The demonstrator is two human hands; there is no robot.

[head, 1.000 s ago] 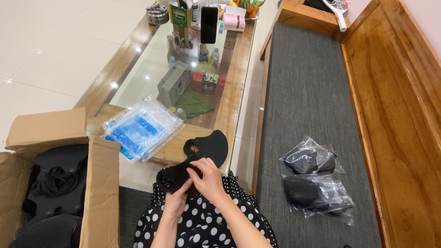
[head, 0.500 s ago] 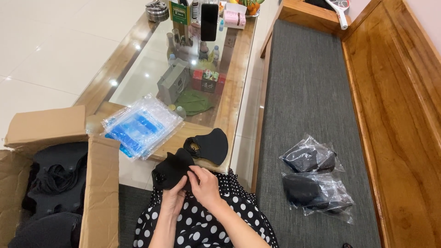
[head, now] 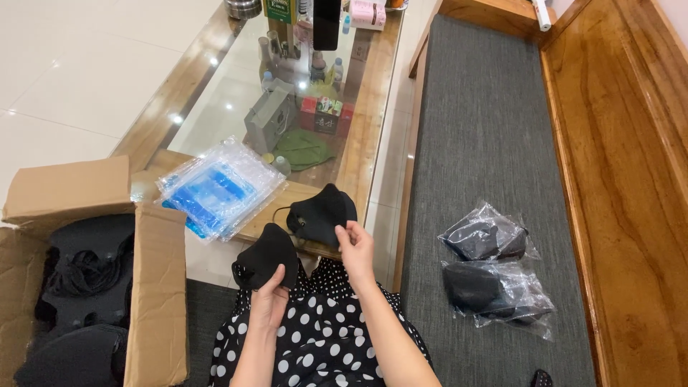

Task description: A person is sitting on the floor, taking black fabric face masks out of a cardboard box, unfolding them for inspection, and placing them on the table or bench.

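Note:
My left hand [head: 270, 299] holds a black fabric mask [head: 266, 254] just above my polka-dot lap. My right hand [head: 356, 247] pinches the edge of a second black mask [head: 322, 213], lifted over the near corner of the glass-topped table [head: 358, 154]. The two masks are apart, side by side. A stack of clear plastic bags with blue print [head: 218, 188] lies on the table to the left of the masks.
An open cardboard box [head: 154, 287] with more black masks stands at the left on the floor. Two bagged black masks [head: 494, 269] lie on the grey bench cushion at the right. Bottles, a phone and small boxes crowd the table's far end.
The two masks, earlier held together in both hands, have been pulled apart; my right hand has lifted one toward the table and my left keeps the other.

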